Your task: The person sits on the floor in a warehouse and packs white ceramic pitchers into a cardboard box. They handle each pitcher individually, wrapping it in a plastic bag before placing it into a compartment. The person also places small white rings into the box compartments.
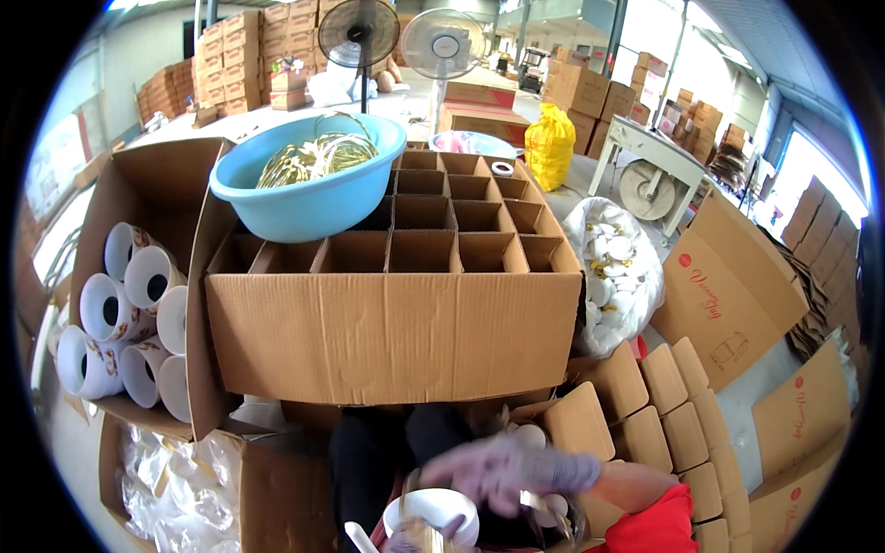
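Note:
Low in front of me is a white jug body (433,505) with a round rim, and a white handle-like piece (359,536) sticks out to its left. My left hand (441,536), in a greyish glove and partly cut off by the lower edge, grips this jug body. Above and to the right of it my gloved right hand (502,470) reaches in from the right, smeared by motion, so its finger state is unclear. Shiny clear and metallic-looking parts (553,516), hard to make out, lie below the right wrist.
A divided carton (392,336) stands ahead, with a blue basin (304,198) of gold-coloured strips on it. White cylinders (111,309) fill a carton at left, above a box of clear plastic bags (180,488). At right are a bag of white lids (613,267) and rows of brown boxes (664,415).

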`<act>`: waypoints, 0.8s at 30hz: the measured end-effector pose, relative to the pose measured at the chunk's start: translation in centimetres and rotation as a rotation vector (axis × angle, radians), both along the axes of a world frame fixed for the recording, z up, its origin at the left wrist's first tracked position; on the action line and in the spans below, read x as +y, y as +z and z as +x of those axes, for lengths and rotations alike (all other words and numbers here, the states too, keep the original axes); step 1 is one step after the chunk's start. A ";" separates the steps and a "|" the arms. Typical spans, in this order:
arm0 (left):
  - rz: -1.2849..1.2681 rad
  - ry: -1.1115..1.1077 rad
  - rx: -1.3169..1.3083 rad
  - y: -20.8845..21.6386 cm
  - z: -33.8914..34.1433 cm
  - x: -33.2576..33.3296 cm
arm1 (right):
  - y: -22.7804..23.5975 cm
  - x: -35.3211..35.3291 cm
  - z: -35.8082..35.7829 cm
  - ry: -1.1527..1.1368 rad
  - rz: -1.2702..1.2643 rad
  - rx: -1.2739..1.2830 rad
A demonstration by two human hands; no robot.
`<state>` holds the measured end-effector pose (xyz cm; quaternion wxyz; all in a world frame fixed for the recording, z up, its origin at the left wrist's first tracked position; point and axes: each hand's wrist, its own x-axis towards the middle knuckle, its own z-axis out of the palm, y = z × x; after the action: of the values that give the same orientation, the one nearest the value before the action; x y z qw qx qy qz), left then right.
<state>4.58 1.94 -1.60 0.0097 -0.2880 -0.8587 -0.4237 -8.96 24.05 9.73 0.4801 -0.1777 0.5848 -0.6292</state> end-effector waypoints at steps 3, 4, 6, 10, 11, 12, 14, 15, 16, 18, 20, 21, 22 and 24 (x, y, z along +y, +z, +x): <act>0.215 -0.053 0.064 2.5 -0.7 1.2 | -6.0 5.4 -2.8 -0.580 0.057 0.165; 0.292 -0.093 0.134 2.0 -1.2 0.3 | -5.9 6.0 -3.2 -0.606 0.150 0.270; 0.402 -0.376 0.000 2.0 -3.9 -0.7 | -6.4 6.0 -2.6 -0.678 0.358 0.340; 0.483 -0.203 -0.160 -2.6 -5.9 -1.1 | -5.7 4.2 0.0 -0.579 0.449 0.325; 0.462 0.023 -0.273 -4.0 -6.0 -1.6 | -5.6 4.2 0.6 -0.567 0.477 0.292; 0.534 0.121 -0.328 -4.5 -6.7 -1.9 | -5.9 4.1 0.8 -0.548 0.496 0.272; 0.721 0.366 -0.536 -4.7 -5.8 -1.4 | -5.8 3.8 2.4 -0.526 0.539 0.250; 0.902 0.392 -0.583 -4.9 -5.3 -0.7 | -6.2 3.5 3.5 -0.517 0.537 0.240; 1.084 0.421 -0.624 -4.8 -4.8 -0.3 | -6.8 3.2 4.5 -0.509 0.534 0.230; 1.064 0.459 -0.655 -4.4 -3.5 -0.1 | -8.9 2.5 6.5 -0.445 0.595 0.548; 1.132 0.470 -0.658 -3.6 -1.9 -0.1 | -11.6 2.0 7.8 -0.417 0.693 1.072; 1.070 0.470 -0.653 -3.6 -1.1 -0.2 | -12.2 1.7 8.2 -0.417 0.718 1.050; 1.008 0.468 -0.650 -3.7 0.0 -0.3 | -12.6 1.2 8.4 -0.417 0.744 1.028; 0.712 0.445 -0.617 -2.0 0.4 -0.1 | -12.9 0.7 8.3 -0.418 0.774 1.039</act>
<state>4.95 1.80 -3.55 -0.0568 0.0609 -0.6648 -0.7424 -0.65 24.73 -3.13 0.0340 -0.1554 0.9445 -0.2873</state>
